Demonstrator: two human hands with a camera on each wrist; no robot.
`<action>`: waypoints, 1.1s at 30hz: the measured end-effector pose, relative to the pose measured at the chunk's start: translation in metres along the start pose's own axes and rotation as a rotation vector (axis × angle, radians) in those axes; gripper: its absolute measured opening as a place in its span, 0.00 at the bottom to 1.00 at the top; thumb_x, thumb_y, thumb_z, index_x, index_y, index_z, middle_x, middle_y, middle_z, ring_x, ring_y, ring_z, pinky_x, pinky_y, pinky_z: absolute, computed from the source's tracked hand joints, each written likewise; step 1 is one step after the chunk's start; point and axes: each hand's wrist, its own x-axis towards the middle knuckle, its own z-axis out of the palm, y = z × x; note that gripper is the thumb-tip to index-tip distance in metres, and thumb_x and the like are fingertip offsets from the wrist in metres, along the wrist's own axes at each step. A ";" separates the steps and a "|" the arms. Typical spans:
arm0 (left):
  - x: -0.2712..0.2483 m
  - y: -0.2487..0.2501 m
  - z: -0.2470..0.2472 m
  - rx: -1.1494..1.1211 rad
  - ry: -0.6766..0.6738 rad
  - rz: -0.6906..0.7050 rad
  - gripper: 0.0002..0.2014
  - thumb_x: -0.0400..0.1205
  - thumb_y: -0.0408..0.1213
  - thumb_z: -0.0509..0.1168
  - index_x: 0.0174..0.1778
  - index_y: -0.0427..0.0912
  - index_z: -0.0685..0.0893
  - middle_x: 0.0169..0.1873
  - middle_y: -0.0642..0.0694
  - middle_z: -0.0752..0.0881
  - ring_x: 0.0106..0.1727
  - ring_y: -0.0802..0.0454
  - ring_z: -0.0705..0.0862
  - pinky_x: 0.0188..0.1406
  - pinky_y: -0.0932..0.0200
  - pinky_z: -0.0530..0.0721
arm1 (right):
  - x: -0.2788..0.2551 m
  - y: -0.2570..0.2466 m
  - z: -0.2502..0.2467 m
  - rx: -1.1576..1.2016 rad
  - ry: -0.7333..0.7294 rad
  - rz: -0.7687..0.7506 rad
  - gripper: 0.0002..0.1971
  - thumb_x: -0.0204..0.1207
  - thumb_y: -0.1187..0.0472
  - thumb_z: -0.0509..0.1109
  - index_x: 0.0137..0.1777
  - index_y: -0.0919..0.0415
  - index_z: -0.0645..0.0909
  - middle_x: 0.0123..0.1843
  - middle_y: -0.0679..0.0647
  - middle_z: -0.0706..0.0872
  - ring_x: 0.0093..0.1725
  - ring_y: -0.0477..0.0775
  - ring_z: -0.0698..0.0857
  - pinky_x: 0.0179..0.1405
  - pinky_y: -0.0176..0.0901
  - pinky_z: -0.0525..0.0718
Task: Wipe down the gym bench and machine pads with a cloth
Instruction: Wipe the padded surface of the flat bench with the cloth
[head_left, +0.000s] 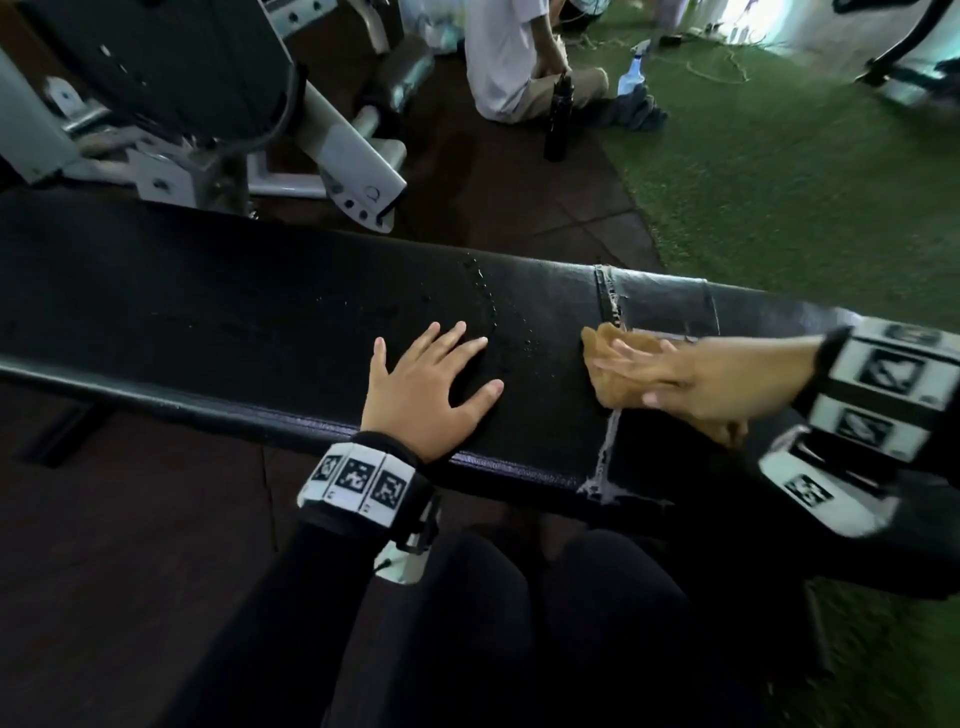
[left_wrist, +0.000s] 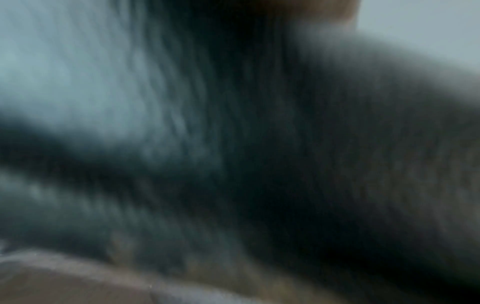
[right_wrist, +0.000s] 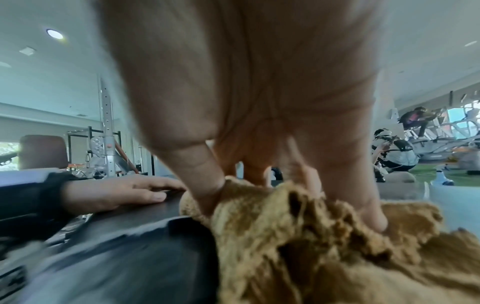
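My right hand (head_left: 711, 382) presses the tan cloth (head_left: 605, 374) flat on the bench (head_left: 260, 322); fingers (right_wrist: 369, 216) spread, tips dug into the pile, not curled round it. My left hand (head_left: 426, 387) lies splayed on the pad beyond my right fingertips, bracing, holding nothing. Left wrist view is only blur.

Best, I judge: keep the palm low, sweep toward the droplets (head_left: 488, 306) between my two hands, and go lightly over the torn seam (head_left: 613, 306) under my right fingers.

Cloth: thick, nubby terry, bunched. Bench: smooth black vinyl, long, rounded edges, taped patch (head_left: 660, 306) past my knuckles.
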 end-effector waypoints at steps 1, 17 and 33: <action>-0.001 -0.003 -0.002 -0.015 -0.007 0.016 0.30 0.78 0.68 0.48 0.77 0.66 0.64 0.81 0.64 0.59 0.82 0.65 0.49 0.80 0.40 0.38 | -0.011 0.000 0.009 0.051 -0.005 -0.038 0.31 0.86 0.55 0.52 0.81 0.36 0.40 0.83 0.40 0.37 0.83 0.51 0.41 0.81 0.47 0.38; -0.019 -0.045 -0.004 0.103 0.110 -0.064 0.26 0.78 0.68 0.37 0.74 0.77 0.58 0.80 0.65 0.61 0.82 0.61 0.54 0.79 0.35 0.44 | 0.036 -0.066 -0.009 0.007 0.085 0.093 0.28 0.88 0.59 0.49 0.83 0.56 0.42 0.85 0.57 0.39 0.84 0.59 0.43 0.81 0.55 0.43; -0.021 -0.044 -0.004 0.099 0.118 -0.065 0.25 0.81 0.63 0.40 0.76 0.74 0.60 0.80 0.64 0.60 0.83 0.59 0.53 0.80 0.38 0.42 | -0.043 -0.045 0.066 -0.084 0.128 -0.194 0.35 0.86 0.57 0.50 0.71 0.25 0.28 0.78 0.31 0.25 0.78 0.41 0.25 0.80 0.44 0.30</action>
